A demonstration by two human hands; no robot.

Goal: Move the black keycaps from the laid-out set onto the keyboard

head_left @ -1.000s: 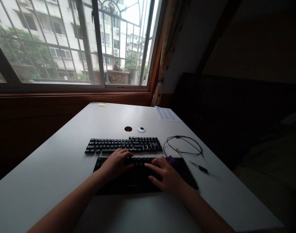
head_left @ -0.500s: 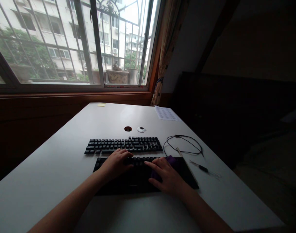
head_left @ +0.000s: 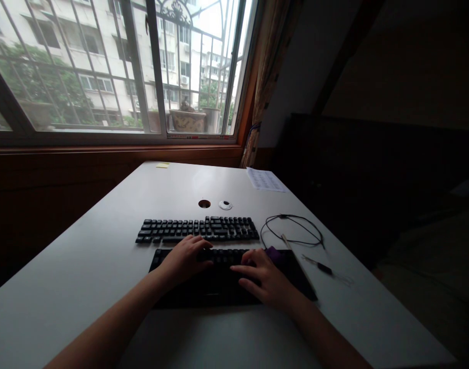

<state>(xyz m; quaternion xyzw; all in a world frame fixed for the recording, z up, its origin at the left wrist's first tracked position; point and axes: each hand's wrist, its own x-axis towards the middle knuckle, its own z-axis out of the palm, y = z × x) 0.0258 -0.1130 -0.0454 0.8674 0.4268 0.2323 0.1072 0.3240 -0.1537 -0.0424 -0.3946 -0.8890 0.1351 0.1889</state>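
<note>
A black keyboard base lies flat in front of me, a few dark keys showing along its back edge. My left hand rests over its left half, with thumb and index finger apart and nothing visible between them. Over the right half, my right hand has a purple cloth bunched at its fingers. Its index finger and thumb stretch left toward the base's keys, and the palm side is hidden. Just behind the base, loose black keycaps are laid out in keyboard order on the white table.
Right of the base are a looped black cable, a thin brush-like stick and a wire keycap puller with a dark handle. Farther back are a cable hole, its white cover, a printed sheet and yellow notes.
My right hand has drawn slightly back, its index finger bending and dropping lower, and the purple cloth has shifted with it. My left hand has kept its place on the keyboard base.
</note>
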